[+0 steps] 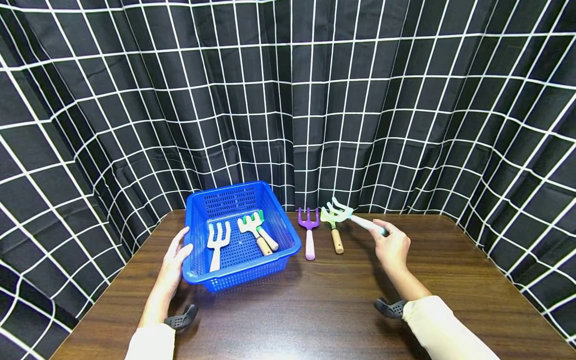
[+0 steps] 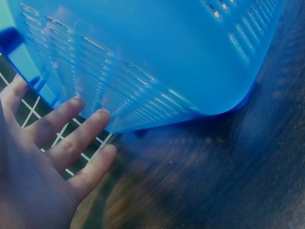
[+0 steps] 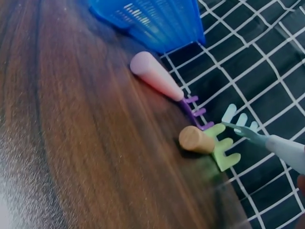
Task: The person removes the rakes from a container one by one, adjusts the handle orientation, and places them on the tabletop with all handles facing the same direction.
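Pale-blue hand fork (image 1: 361,222) raised over surface (image 1: 315,310), tines near green-headed fork (image 1: 336,241), my right hand (image 1: 391,247) pinching handle's near-right end. Likely light, stiff, smooth enough to twist; I'd hold mid-handle for balance. Purple fork (image 1: 309,234) lies left. My left hand (image 1: 170,260), fingers extended, touches left side of blue basket (image 1: 247,275).

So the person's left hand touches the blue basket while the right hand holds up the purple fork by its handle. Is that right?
Not quite: the head view shows the right hand holding up a pale blue fork by its handle; the purple fork lies on the table. The left hand does touch the blue basket.
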Tool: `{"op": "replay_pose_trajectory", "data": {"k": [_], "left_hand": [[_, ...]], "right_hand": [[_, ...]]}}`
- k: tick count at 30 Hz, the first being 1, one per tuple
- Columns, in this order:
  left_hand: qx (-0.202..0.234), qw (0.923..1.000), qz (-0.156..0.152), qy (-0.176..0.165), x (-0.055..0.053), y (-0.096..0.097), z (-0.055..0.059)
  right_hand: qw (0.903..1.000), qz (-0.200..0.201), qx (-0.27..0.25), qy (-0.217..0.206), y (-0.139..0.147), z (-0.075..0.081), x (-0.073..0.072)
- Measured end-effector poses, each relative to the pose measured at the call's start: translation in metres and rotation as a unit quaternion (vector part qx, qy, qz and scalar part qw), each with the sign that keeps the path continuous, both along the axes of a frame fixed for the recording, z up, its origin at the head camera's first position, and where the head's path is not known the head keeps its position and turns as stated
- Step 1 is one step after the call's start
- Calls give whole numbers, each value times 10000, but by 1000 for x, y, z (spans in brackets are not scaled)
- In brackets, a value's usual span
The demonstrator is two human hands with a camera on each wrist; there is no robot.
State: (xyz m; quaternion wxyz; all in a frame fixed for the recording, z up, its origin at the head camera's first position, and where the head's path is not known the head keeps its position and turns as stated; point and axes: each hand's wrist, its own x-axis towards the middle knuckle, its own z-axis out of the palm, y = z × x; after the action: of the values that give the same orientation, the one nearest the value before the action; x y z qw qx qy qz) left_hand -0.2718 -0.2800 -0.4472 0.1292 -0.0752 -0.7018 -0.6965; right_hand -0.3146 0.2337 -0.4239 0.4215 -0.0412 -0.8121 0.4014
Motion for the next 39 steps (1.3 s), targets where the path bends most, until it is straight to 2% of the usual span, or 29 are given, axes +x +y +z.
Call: {"op": "replay_pose_trajectory", "data": {"k": [17,35,39], "left_hand": [[32,10000,-56,-50,0,0,2],[35,10000,-17,-29,-1,-1,0],[-14,10000,15,-74,0,-1,1]], "right_hand": [[9992,-237,140,-295,20,-11,10],[9986,-259,398,-228,43,-20,20],[9978,-327,433,-375,47,-20,21]]}}
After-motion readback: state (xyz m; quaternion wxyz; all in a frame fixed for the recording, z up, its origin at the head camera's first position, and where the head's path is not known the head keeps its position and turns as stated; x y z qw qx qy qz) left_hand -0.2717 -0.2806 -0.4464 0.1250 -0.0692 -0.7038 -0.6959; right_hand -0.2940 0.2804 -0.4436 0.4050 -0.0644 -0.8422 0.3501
